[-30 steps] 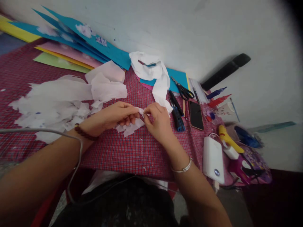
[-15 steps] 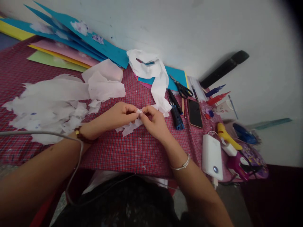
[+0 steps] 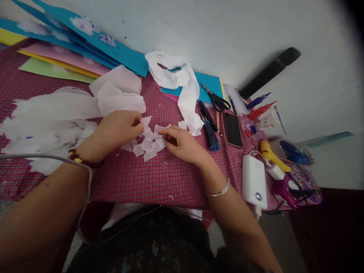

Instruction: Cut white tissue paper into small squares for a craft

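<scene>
Torn pieces of white tissue paper (image 3: 150, 146) lie in a loose heap on the checked tablecloth between my hands. My left hand (image 3: 121, 127) is at the heap's left side, its fingers curled closed, with a small tissue scrap (image 3: 146, 122) at the fingertips. Over the right side of the heap is my right hand (image 3: 182, 142). Its index finger reaches out to the scraps, and the thumb stands apart from it. A long crumpled strip of tissue (image 3: 189, 94) curves behind the right hand, its torn end near the knuckles.
Larger tissue sheets (image 3: 54, 110) spread at left, before coloured card sheets (image 3: 119, 53) against the wall. On the right are scissors (image 3: 217, 100), a blue-black cutter (image 3: 210, 134), a phone (image 3: 233, 129), a white power bank (image 3: 254, 180) and a yellow glue gun (image 3: 273, 159). A grey cable (image 3: 88, 189) crosses my left forearm.
My hands were together, pinching a bit of tissue. They have moved apart, the left one leftward, uncovering the heap of torn pieces. The view has shifted slightly.
</scene>
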Demonstrator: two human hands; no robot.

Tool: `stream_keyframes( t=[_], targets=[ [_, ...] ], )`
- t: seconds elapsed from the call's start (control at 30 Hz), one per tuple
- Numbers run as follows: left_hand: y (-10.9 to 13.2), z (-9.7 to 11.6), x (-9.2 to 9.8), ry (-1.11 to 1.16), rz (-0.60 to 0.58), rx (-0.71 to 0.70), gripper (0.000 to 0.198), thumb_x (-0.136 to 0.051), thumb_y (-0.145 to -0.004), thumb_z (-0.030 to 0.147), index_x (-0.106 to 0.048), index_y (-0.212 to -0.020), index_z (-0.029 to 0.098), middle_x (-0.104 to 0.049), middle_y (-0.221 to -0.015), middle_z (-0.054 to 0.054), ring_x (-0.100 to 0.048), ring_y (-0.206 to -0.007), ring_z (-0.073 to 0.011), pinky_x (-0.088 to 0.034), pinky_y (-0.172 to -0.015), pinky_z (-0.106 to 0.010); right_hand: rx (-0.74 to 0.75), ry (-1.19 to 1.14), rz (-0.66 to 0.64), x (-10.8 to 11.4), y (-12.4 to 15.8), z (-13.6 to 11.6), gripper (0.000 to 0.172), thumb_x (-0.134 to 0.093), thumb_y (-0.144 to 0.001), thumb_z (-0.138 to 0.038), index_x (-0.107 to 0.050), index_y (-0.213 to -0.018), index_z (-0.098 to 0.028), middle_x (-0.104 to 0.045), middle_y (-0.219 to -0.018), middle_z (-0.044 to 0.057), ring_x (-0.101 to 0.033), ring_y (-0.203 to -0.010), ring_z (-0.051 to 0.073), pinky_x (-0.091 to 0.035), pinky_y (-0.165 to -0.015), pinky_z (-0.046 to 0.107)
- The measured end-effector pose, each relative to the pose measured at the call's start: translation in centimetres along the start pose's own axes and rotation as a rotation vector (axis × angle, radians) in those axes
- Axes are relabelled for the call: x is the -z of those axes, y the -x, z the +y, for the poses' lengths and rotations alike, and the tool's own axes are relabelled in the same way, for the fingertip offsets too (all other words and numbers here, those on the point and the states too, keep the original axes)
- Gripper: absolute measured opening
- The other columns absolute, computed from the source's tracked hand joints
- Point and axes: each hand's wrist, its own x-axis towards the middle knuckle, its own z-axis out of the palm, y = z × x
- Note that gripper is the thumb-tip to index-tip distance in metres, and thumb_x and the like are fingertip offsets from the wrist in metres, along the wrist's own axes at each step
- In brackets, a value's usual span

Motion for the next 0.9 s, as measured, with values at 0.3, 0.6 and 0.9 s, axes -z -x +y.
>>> stream_keyframes(
  t=[0.3,0.6,0.9],
  targets=[
    [0.6,0.8,0.0,0.121,0.15,-0.065,0.026,-0.05,-0.088,0.028,-0.065,-0.106,0.017,-0.069,-0.096,-0.008,-0.058,-0.08,-0.0186,-0.041,-0.072,-0.031,-0.075,0.208,0.031,-0.7,-0.7,0.2,0.015,-0.052,-0.085,-0.009,-0.063,-0.08,-0.019,-0.063,-0.09,0.006,-0.058,-0.087,0.019,-0.044,-0.08,0.035],
    [1.4,3.2,-1.3,0.347,0.088,-0.158,0.018,-0.056,-0.083,0.036,-0.063,-0.079,0.02,-0.066,-0.077,-0.002,-0.057,-0.069,-0.0152,-0.041,-0.061,-0.027,-0.278,-0.362,0.245,0.2,-0.6,-0.1,0.023,-0.056,-0.089,-0.029,-0.047,-0.07,-0.021,-0.049,-0.066,-0.003,-0.044,-0.063,0.011,-0.038,-0.06,0.028],
    [1.4,3.2,-1.1,0.682,0.003,-0.051,0.015,-0.061,-0.079,0.032,-0.065,-0.084,0.018,-0.063,-0.073,-0.002,-0.052,-0.06,-0.0118,-0.038,-0.054,-0.025,-0.187,-0.331,0.226,1.1,-0.4,0.4,0.008,-0.056,-0.088,-0.026,-0.062,-0.088,-0.021,-0.063,-0.084,0.002,-0.056,-0.077,0.015,-0.046,-0.074,0.032]
  ],
)
